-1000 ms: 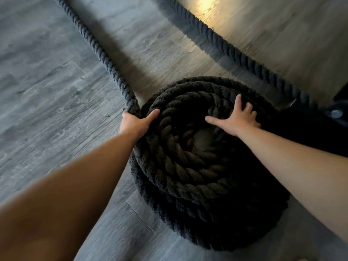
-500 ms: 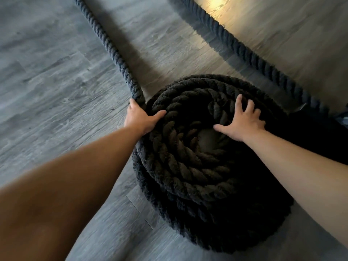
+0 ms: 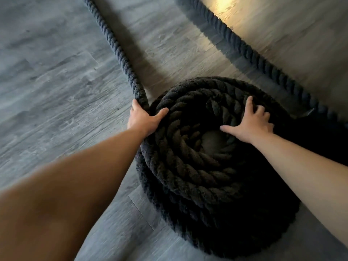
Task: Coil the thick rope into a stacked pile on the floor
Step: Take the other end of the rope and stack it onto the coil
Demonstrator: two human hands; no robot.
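Note:
A thick black twisted rope lies in a stacked round coil (image 3: 188, 176) on the grey wood floor, with a small hollow in its middle. My left hand (image 3: 144, 119) grips the rope where its loose length (image 3: 120, 53) meets the coil's left rim, thumb over the top turn. The rope's loose length runs away to the upper left. My right hand (image 3: 248, 123) lies flat with spread fingers on the coil's top turns, right of the hollow.
A second stretch of the rope (image 3: 244, 48) runs diagonally across the floor from the top middle to the right edge, behind the coil. A bright patch of light (image 3: 224, 4) falls on the floor at the top. A dark shape sits at the far right.
My left hand has slid a little farther up the rope at the coil's rim. The right hand has stayed pressed on the coil, and the view has shifted slightly.

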